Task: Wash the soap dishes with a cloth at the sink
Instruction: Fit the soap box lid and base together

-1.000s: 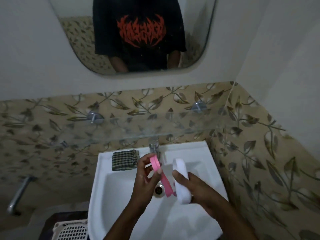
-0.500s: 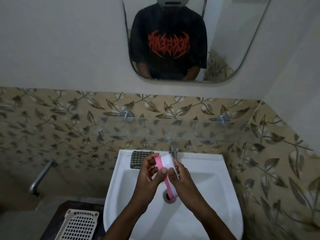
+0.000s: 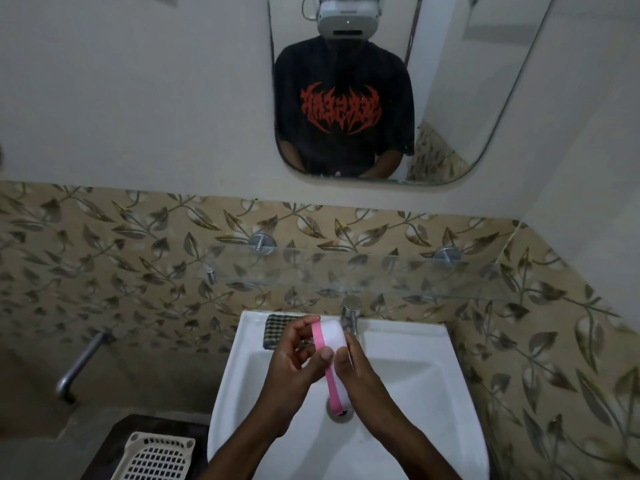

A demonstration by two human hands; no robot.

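Over the white sink (image 3: 408,382), both hands hold a soap dish upright on its edge: a pink tray (image 3: 327,372) pressed flat against a white cover (image 3: 334,336). My left hand (image 3: 294,365) grips the pink side with thumb and fingers. My right hand (image 3: 356,372) clasps the white side from the right. The dish hangs above the drain (image 3: 341,415), just left of the chrome tap (image 3: 349,318). A dark checked cloth (image 3: 275,329) lies folded on the sink's back left corner, partly hidden by my left fingers.
A glass shelf (image 3: 381,275) on two chrome pegs juts out above the tap. A mirror (image 3: 381,98) hangs above. Left of the sink, a cream perforated basket (image 3: 156,457) rests on a dark surface, with a metal pipe (image 3: 81,363) on the wall.
The pink and white halves were apart a second ago; my hands have brought them together. The view has tilted upward, showing more mirror.
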